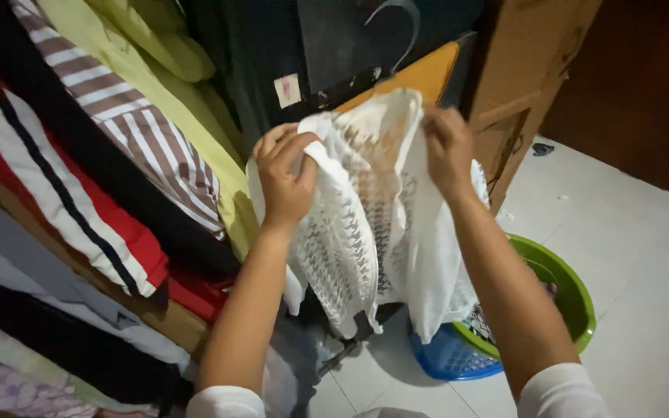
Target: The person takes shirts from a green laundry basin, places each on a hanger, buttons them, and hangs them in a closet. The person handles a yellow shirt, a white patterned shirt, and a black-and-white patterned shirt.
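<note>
Both hands, left hand [286, 179] and right hand [448, 151], grip the white lacy garment [373, 224] by its top edge, so it hangs open above the green basin [574, 298].

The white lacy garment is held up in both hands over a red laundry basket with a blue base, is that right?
Not quite. The head view shows the white lacy garment held up by the left hand and the right hand, but the laundry basket below it is green, not red, on its blue base.
</note>
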